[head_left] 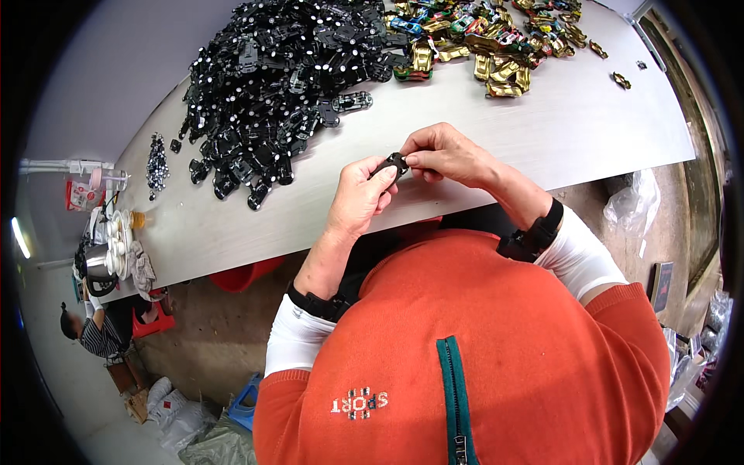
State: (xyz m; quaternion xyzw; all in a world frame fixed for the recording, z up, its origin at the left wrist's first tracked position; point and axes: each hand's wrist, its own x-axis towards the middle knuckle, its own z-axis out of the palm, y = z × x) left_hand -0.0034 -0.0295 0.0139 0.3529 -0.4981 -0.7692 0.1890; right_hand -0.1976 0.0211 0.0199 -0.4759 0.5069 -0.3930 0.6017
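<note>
Above the near edge of the table, my left hand (pixel 358 195) is closed around a black toy car chassis (pixel 394 163), thumb on top. My right hand (pixel 451 157) meets it from the other side. Its thumb and index finger are pinched together at the chassis's end; what they hold, if anything, is too small to make out. Beyond my hands rises a large heap of black toy car chassis (pixel 260 85) with small pale wheels. To its right lies a pile of toy car bodies (pixel 504 66), mostly gold with some coloured ones.
A small heap of tiny silvery parts (pixel 157 167) lies at the table's (pixel 589 116) left. Farther left stand a metal kettle (pixel 101 270) and white cups (pixel 120 240). A red basin (pixel 244 275) is under the table edge. Another person (pixel 97 329) sits at far left.
</note>
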